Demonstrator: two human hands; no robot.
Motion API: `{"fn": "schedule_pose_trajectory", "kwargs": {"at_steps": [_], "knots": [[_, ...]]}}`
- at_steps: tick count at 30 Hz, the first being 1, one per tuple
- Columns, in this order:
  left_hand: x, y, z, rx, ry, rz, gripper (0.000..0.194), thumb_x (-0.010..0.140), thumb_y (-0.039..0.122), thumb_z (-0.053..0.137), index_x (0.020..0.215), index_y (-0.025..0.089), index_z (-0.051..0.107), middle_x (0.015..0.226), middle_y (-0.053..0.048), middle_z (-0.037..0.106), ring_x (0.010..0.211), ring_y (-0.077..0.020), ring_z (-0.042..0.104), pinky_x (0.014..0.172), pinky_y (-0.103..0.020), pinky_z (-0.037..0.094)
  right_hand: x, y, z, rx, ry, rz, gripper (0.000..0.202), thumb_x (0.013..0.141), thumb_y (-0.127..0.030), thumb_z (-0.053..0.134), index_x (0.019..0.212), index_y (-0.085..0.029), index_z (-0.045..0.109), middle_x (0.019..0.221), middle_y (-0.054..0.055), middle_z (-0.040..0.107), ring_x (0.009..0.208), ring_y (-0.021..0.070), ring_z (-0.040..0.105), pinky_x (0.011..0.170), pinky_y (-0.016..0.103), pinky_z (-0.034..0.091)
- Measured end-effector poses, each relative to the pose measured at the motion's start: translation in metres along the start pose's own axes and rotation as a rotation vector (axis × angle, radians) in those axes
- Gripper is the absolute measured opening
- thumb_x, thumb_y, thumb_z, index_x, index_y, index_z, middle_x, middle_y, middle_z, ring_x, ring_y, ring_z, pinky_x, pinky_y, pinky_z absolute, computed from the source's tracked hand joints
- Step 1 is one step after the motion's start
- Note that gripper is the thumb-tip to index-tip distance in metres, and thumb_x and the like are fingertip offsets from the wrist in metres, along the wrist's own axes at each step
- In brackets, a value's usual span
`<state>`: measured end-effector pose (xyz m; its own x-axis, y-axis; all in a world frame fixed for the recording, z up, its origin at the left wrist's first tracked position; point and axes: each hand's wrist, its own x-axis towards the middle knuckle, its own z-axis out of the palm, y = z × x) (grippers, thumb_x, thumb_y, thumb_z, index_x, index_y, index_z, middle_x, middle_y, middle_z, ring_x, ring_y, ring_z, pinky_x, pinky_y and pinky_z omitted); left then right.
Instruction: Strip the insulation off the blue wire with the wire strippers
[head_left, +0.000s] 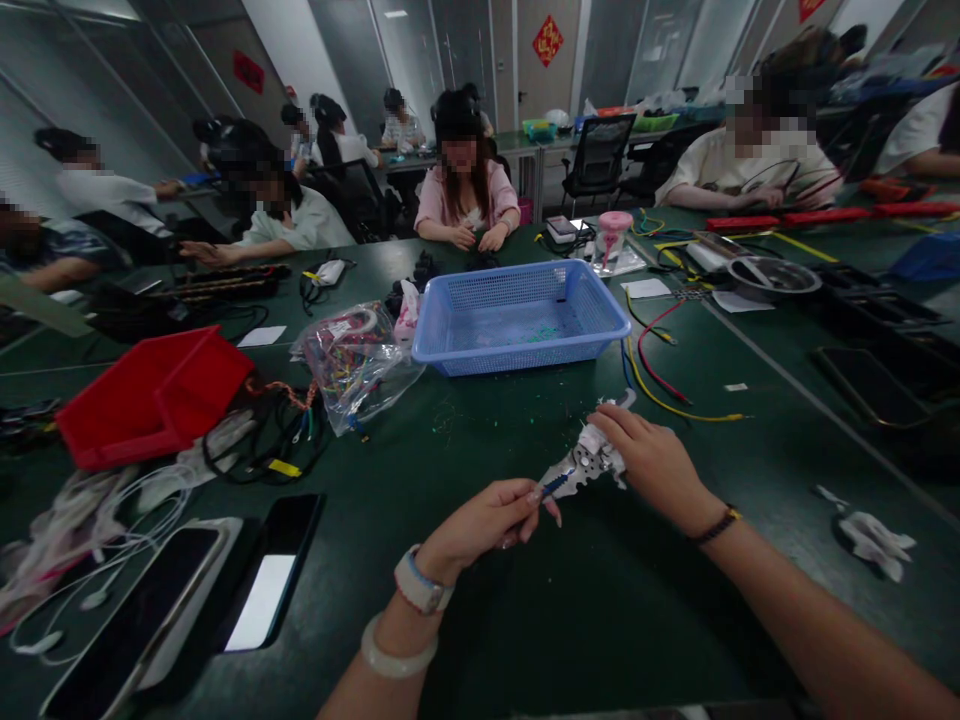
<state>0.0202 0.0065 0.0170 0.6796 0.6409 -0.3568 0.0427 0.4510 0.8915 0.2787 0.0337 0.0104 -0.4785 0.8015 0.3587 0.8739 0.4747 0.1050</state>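
Wire strippers (581,464) with a silvery toothed head and white-wrapped handles are held over the green table. My right hand (651,455) is closed around the handles, its fingers over the wrapping. My left hand (491,518) is closed in a pinch at the nose of the tool. A narrow blue strip shows along the jaws there; whether it is a wire or part of the tool I cannot tell. Just beyond the hands stands a blue plastic basket (517,358) with small green bits inside. Tiny green scraps dot the table before it.
Yellow and red cables (660,385) lie right of the basket. To its left are a clear bag of wires (356,360) and a red bin (154,395). Two phones (274,570) (142,630) and white earphones lie near left, crumpled white tissue (877,540) near right. People sit across the table.
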Motion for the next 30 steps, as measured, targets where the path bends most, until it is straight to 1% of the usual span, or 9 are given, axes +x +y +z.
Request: {"fn": "schedule_pose_trajectory", "kwargs": {"at_steps": [5, 11, 20, 24, 30], "knots": [[0.000, 0.000, 0.000, -0.030, -0.002, -0.011, 0.032, 0.091, 0.042, 0.051, 0.095, 0.013, 0.061, 0.057, 0.006, 0.045, 0.042, -0.0043, 0.029, 0.039, -0.018, 0.018, -0.003, -0.001, 0.004, 0.037, -0.005, 0.034, 0.048, 0.081, -0.004, 0.044, 0.128, -0.016, 0.052, 0.133, 0.014, 0.056, 0.098, 0.0228, 0.065, 0.076, 0.033, 0.053], [0.001, 0.000, -0.002, -0.027, -0.009, -0.031, 0.033, 0.091, 0.043, 0.051, 0.096, 0.012, 0.061, 0.058, 0.006, 0.044, 0.041, -0.0039, 0.028, 0.039, -0.018, 0.017, -0.003, -0.001, 0.007, 0.081, -0.018, 0.039, 0.054, 0.080, -0.002, 0.044, 0.132, -0.017, 0.049, 0.137, 0.013, 0.052, 0.101, 0.0222, 0.064, 0.079, 0.033, 0.053], [0.003, -0.003, -0.002, -0.035, -0.029, -0.033, 0.032, 0.092, 0.041, 0.050, 0.096, 0.012, 0.062, 0.057, 0.006, 0.045, 0.040, -0.0038, 0.029, 0.038, -0.017, 0.018, -0.007, -0.001, 0.011, 0.093, -0.040, 0.046, 0.058, 0.080, -0.003, 0.044, 0.136, -0.018, 0.044, 0.141, 0.013, 0.048, 0.097, 0.0224, 0.066, 0.073, 0.032, 0.054], [0.003, -0.003, -0.004, -0.017, -0.032, -0.045, 0.032, 0.093, 0.041, 0.048, 0.097, 0.012, 0.062, 0.057, 0.006, 0.045, 0.040, -0.0039, 0.030, 0.038, -0.017, 0.019, -0.007, -0.001, 0.013, 0.092, -0.048, 0.040, 0.054, 0.081, -0.005, 0.046, 0.133, -0.017, 0.047, 0.138, 0.014, 0.051, 0.095, 0.0229, 0.066, 0.076, 0.034, 0.054], [0.002, -0.002, -0.004, -0.015, -0.025, -0.033, 0.031, 0.092, 0.040, 0.050, 0.095, 0.012, 0.062, 0.057, 0.006, 0.045, 0.041, -0.0041, 0.030, 0.038, -0.017, 0.019, -0.008, 0.002, 0.014, 0.090, -0.032, 0.010, 0.043, 0.081, -0.005, 0.049, 0.122, -0.016, 0.054, 0.126, 0.014, 0.058, 0.099, 0.0228, 0.063, 0.083, 0.035, 0.051]]}}
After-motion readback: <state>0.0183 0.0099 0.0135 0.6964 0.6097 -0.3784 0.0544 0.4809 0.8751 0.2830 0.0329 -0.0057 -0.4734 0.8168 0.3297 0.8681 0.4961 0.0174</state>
